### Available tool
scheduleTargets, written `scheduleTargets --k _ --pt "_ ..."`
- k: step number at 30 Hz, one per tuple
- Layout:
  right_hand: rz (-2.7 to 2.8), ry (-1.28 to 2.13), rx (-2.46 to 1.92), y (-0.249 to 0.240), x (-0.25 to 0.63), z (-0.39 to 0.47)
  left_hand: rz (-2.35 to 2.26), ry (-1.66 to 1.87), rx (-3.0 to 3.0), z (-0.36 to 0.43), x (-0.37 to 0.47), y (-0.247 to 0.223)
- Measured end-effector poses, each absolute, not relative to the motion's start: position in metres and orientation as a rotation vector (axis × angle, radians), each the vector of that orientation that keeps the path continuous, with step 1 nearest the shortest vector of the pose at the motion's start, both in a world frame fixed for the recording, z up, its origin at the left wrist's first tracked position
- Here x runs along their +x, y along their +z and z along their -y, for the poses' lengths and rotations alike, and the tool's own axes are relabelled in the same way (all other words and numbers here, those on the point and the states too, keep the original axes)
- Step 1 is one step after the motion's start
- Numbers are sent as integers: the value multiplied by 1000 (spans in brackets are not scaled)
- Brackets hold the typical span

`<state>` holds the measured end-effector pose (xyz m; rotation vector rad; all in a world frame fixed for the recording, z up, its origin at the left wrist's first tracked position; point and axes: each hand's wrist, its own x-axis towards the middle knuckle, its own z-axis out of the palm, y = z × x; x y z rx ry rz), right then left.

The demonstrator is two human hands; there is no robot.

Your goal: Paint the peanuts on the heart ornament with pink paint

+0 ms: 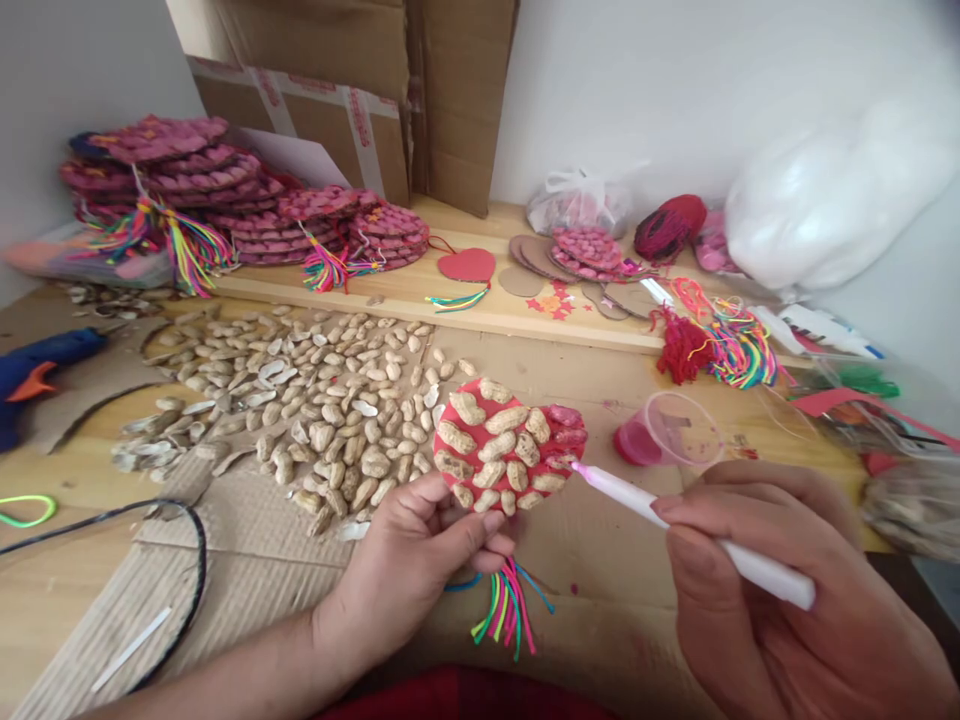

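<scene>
A red heart-shaped piece [484, 400] covered with peanut shells is held up over the cardboard. My left hand [431, 545] pinches its lower edge between thumb and fingers. Below it hangs a tassel of colourful cords [508, 605]. In my right hand [795, 580] is a white brush pen [626, 493], its pink tip touching the shells at the heart's right side. The shells there are pink; the others remain tan. A clear cup with pink liquid [637, 435] stands on the cardboard behind the pen.
Many peanut shells [330, 410] cover the cardboard at left. Stacks of pink pieces [180, 165] stand at the back left. Along the wooden shelf [525, 315] lie a red heart [466, 265], cardboard pieces and tassels. A white plastic bag [817, 200] bulges at back right.
</scene>
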<state>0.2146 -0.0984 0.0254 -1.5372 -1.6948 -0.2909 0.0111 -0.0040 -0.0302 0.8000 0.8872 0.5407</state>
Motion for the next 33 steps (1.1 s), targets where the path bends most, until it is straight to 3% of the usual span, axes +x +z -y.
scheduleTargets --k 33 --pt "1636 -229 -1543 25 210 98 -893 551 812 4 8 -34"
